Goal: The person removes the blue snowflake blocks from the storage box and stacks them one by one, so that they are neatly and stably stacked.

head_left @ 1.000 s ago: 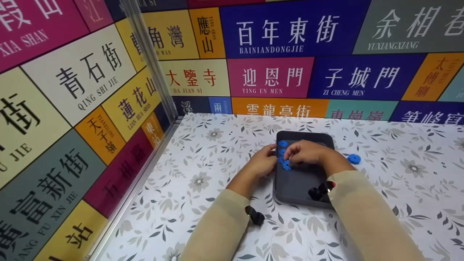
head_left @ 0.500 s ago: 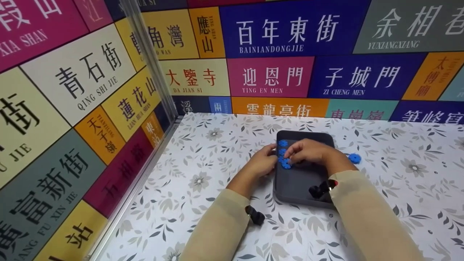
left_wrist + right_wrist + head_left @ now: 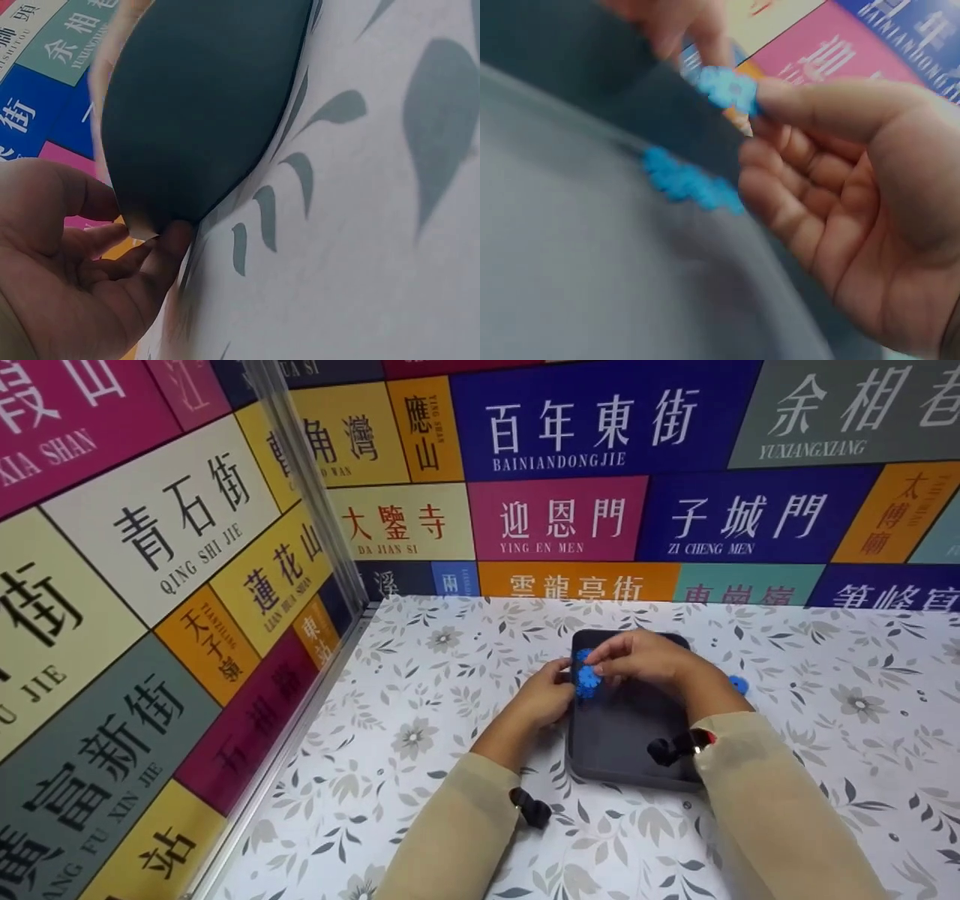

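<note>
My right hand (image 3: 649, 656) pinches a blue notched plastic disc (image 3: 731, 88) between thumb and forefinger, above the left side of a dark grey tray (image 3: 630, 742). Beneath it, several more blue discs (image 3: 694, 184) lie in a row along the tray's inner wall. They are partly hidden by the raised disc in the head view. At the tray's left side, my left hand (image 3: 547, 694) grips the wall. In the left wrist view its thumb and fingers (image 3: 154, 262) close around the tray's edge.
Another blue disc (image 3: 739, 685) lies on the table right of the tray, partly behind the right forearm. The tablecloth (image 3: 420, 690) is white with grey leaves and flowers. Sign-covered walls (image 3: 559, 517) stand behind and to the left.
The right hand has lifted a blue disc off the row and moved slightly up and away, its forearm shifting right over the loose disc. The left hand stays at the tray's edge.
</note>
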{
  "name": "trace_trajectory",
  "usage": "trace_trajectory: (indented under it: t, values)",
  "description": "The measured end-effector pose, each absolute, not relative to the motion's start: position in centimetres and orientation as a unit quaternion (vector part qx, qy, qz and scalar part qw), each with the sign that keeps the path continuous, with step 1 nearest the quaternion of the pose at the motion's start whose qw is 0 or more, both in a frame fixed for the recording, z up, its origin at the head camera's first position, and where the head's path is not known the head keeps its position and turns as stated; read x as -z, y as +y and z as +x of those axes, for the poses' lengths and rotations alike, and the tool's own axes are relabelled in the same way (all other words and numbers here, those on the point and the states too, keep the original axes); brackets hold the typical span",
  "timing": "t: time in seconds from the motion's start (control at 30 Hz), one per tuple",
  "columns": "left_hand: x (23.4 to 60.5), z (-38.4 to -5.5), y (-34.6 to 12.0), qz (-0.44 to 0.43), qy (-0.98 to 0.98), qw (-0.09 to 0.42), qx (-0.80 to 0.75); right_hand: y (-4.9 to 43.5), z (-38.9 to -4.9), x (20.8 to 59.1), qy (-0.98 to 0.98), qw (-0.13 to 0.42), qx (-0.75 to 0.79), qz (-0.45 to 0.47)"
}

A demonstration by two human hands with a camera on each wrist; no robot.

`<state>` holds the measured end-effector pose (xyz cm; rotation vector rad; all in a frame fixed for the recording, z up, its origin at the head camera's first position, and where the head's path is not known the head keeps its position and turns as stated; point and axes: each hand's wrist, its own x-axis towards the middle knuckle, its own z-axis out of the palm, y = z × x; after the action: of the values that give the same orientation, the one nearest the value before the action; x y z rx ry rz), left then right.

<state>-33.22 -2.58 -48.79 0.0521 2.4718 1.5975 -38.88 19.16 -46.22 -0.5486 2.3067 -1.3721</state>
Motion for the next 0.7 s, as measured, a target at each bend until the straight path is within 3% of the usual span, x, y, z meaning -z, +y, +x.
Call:
trace_trajectory:
  t: [0.17,0.3,0.7]
  values:
    - [48.8,-33.2,-2.5,0.012,0.831,0.095,-0.547,19.2,-37.1,43.8,0.829,0.141,0.497,-0.214]
    - [48.8,-33.2,-2.4,0.0,0.822,0.099,-0.561,19.6,-35.0,42.9,0.805,0.098,0.559,-0.172]
    - [48.9,-33.3,-2.4,-0.003,0.827,0.097,-0.554,25.4,-32.4,43.6,0.766,-0.02,0.639,-0.059]
